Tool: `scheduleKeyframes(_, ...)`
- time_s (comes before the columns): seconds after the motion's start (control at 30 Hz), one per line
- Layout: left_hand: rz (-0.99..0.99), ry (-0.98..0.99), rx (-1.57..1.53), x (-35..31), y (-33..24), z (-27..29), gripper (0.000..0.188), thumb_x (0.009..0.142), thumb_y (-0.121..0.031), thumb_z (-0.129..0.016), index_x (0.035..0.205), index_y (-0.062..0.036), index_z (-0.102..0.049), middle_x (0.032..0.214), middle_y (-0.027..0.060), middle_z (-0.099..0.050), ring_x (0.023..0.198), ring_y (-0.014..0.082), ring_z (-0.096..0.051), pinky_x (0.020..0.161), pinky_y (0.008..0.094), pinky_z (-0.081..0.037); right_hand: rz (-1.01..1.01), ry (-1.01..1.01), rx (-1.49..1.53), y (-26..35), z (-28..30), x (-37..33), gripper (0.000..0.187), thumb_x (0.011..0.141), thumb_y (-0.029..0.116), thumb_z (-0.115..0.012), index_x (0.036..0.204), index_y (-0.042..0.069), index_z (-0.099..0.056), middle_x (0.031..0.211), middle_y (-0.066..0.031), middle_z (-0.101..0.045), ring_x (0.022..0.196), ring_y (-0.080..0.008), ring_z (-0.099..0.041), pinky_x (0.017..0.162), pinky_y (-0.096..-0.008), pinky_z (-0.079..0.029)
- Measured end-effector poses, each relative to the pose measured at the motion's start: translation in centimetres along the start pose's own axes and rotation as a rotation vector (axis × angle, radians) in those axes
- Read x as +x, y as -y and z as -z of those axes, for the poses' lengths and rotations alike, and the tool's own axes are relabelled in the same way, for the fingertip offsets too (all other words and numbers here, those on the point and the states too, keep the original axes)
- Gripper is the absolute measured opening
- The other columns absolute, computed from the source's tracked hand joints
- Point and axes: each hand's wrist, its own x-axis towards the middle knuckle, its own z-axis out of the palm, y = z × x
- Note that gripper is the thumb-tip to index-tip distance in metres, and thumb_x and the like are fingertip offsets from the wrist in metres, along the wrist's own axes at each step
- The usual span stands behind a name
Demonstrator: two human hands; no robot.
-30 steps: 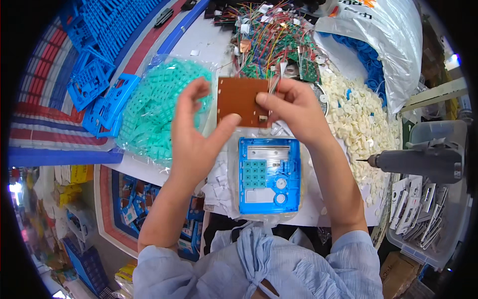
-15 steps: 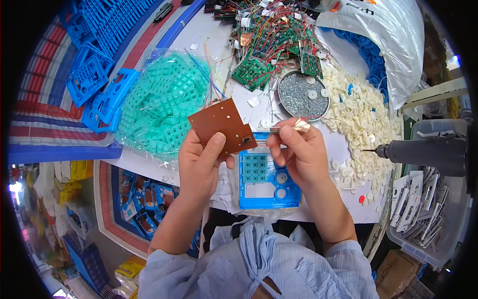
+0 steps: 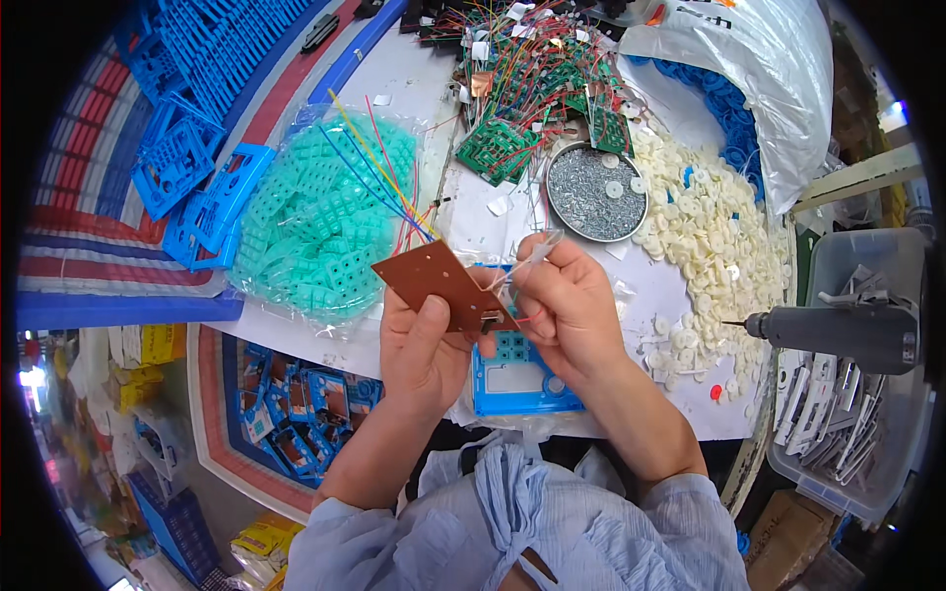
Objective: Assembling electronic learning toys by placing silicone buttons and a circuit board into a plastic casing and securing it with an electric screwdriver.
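Note:
My left hand (image 3: 426,340) grips a brown circuit board (image 3: 424,281) by its near edge, thumb on top and fingers underneath. Blue, yellow and red wires (image 3: 370,163) stick out from the board's far edge. Close to its right edge, my right hand (image 3: 567,305) is closed, with thin wires (image 3: 527,258) and a small whitish piece pinched at the fingertips. A red wire end also shows by those fingers. Below both hands lies a blue plastic housing (image 3: 527,399) with a green rubber keypad (image 3: 510,347) set in it. The hands and board partly cover the housing.
A bag of green keypads (image 3: 325,217) lies left. Wired green circuit boards (image 3: 498,148) are heaped at the back, near a round tray of screws (image 3: 596,232). Cream discs (image 3: 705,266) spread rightward, beside a power screwdriver (image 3: 838,335). A bin of blue housings (image 3: 212,424) stands lower left.
The board has tilted and shifted slightly down and right, and its coloured wires now fan out farther. My right hand has come closer to the board's right edge, covering more of the housing.

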Motion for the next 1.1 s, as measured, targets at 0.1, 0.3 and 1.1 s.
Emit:
scheduleKeyframes(0.1,0.005,0.058,-0.065,0.2,0.1,1.4,0.036,0.107,-0.026,-0.051,0.14,-0.0115,-0.042,0.126,0.0235,-0.064,0.104,0.0296,-0.071,0.061,0.0318,-0.06,0.014,0.044,0.03,-0.1,0.0,0.2,0.014,0.094,0.005,-0.069,0.104,0.006,-0.06,0.071,0.0002,-0.061,0.049,-0.0048,-0.05,0.041,-0.0198,-0.033)
scheduleKeyframes(0.3,-0.014,0.09,-0.171,0.6,0.1,1.5,0.042,0.107,-0.023,-0.051,0.144,-0.0085,-0.036,0.131,0.0285,-0.061,0.115,0.0393,-0.066,0.065,0.0372,-0.066,0.16,-0.049,-0.109,-1.2,-0.4,0.2,0.015,0.094,0.006,-0.071,0.102,0.008,-0.059,0.073,0.0004,-0.062,0.053,-0.0053,-0.053,0.043,-0.0203,-0.037)
scheduleKeyframes(1.1,-0.205,-0.067,0.6,-1.1,-3.0,2.4,0.027,0.104,-0.013,-0.054,0.127,-0.0003,-0.049,0.101,0.0168,-0.069,0.066,0.0126,-0.062,0.046,0.0199,-0.041,0.673,0.346,-0.745,2.2,2.1,-7.2,0.022,0.076,-0.01,-0.079,0.086,0.004,-0.066,0.078,-0.0083,-0.069,0.063,-0.0174,-0.063,0.055,-0.0291,-0.044)
